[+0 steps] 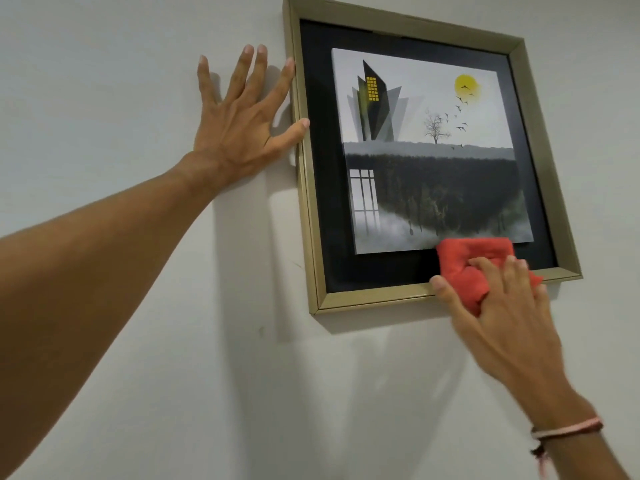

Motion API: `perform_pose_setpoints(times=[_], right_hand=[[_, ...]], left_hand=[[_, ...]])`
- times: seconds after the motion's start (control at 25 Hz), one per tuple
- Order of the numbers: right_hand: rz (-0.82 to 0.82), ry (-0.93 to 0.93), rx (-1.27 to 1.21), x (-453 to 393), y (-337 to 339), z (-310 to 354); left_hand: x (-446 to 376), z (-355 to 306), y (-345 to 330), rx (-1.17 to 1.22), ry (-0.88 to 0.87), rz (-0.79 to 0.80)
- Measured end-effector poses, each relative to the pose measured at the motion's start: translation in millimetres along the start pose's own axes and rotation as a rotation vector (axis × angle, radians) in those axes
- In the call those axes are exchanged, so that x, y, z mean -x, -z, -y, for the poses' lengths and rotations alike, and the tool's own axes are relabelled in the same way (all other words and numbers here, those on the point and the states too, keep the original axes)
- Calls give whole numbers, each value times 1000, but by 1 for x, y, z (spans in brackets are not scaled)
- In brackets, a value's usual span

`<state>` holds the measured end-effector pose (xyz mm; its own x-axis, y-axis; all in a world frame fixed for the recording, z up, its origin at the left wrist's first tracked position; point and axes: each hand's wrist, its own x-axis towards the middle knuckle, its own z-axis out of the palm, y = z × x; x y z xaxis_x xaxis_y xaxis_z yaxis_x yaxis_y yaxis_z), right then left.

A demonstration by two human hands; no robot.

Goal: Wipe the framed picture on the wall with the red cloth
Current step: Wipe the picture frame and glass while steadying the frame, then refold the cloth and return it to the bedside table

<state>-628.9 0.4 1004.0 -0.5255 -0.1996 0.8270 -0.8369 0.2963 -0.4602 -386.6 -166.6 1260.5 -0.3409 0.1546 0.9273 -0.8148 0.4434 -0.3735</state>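
A framed picture [429, 150] with a gold frame [304, 188] and black mat hangs on the white wall. It shows a dark building, a yellow sun, a bare tree and birds. My right hand [502, 306] presses a bunched red cloth [467, 265] against the lower right part of the picture, over the black mat and the bottom rail of the frame. My left hand [239, 126] lies flat on the wall with fingers spread, its thumb and forefinger touching the frame's left edge.
White wall [138, 393] surrounds the frame on all sides. A thin bracelet [568, 431] circles my right wrist. Shadows of the frame and arms fall on the wall below.
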Motion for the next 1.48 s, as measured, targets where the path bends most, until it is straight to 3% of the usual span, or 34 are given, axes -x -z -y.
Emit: perform_pose_setpoints(times=[0.2,0.44,0.72,0.8,0.88,0.96,1.04,1.12,1.2,1.32,1.48], right_hand=[[47,-4,-151,18,-2,41],[181,245,-199,60,-13,105],[81,319,-6,51,13,125],[124,358,-111,45,28,134],[267,307,-420,32,44,138],[351,207,-790,22,61,137],[389,114,-1045,21,73,136],[394,70,-1182,30,78,136],[413,53,-1267,46,75,143],[446,40,-1330,80,63,157],[552,59,-1235,142,38,173]], left_hand=[[-2,0,-3,-9,3,-13],[-3,0,-7,4,19,-26],[3,-5,8,92,31,32],[12,-9,15,244,14,25],[30,-21,28,528,50,-12],[57,-37,47,863,198,-21],[90,-50,76,1242,378,118],[127,-58,104,1561,498,389],[168,-61,128,1635,519,533],[223,-48,146,1576,629,441],[298,-26,158,1500,850,387]])
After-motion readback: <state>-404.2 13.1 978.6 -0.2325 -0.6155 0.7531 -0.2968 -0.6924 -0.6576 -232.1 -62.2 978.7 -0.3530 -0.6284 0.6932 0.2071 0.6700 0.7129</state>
